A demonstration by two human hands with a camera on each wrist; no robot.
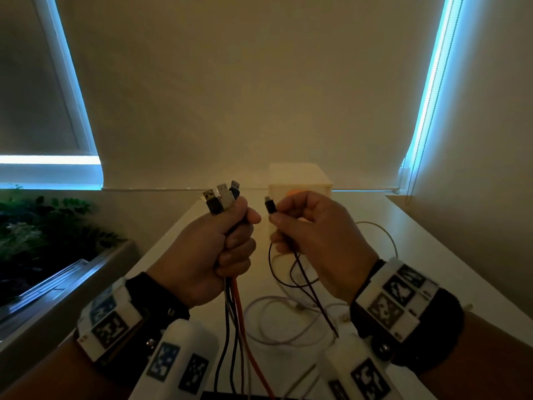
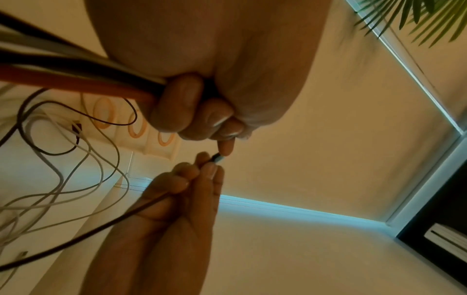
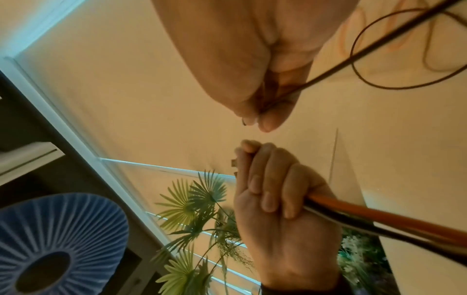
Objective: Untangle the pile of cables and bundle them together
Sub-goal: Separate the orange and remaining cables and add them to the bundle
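Several cable ends (image 1: 221, 197) are gripped in the left hand (image 1: 207, 249) above the surface (image 1: 418, 255); a thin black cable (image 1: 270, 208) is pinched by the right hand (image 1: 314, 235). Its plug should be aligned level beside the others.

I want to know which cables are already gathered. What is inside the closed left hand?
The left hand grips a bundle of cables: one orange, others dark and grey. Three USB plugs stick out above the fist. How the cables lie inside the fist is covered by the fingers.
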